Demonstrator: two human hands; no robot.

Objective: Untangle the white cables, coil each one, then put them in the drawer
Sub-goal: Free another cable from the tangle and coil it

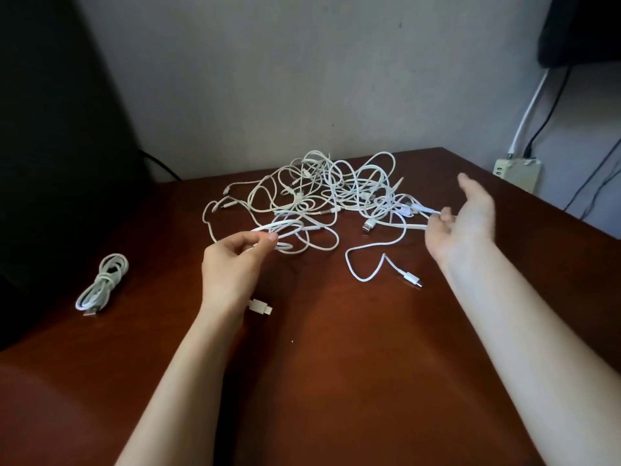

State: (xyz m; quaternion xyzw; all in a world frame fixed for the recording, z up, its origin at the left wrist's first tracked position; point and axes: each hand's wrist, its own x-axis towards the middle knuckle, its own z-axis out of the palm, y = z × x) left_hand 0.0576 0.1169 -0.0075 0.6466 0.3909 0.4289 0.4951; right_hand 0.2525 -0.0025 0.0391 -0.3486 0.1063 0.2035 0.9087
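A tangle of several white cables (312, 193) lies at the back middle of the brown table (336, 364). My left hand (232, 260) pinches a few loops of one white cable (285, 230) at the tangle's near edge; a white plug (260, 306) hangs below that wrist. My right hand (463, 223) is to the right of the tangle, palm turned left, thumb up, and its fingertips pinch a cable strand (426, 210) leading into the tangle. One coiled and tied white cable (102, 285) lies apart at the left. No drawer is in view.
A loose cable end with a plug (411, 277) lies in front of the tangle. A dark object (50, 146) stands at the table's left. A beige power strip (519, 173) with wall cables sits beyond the right edge.
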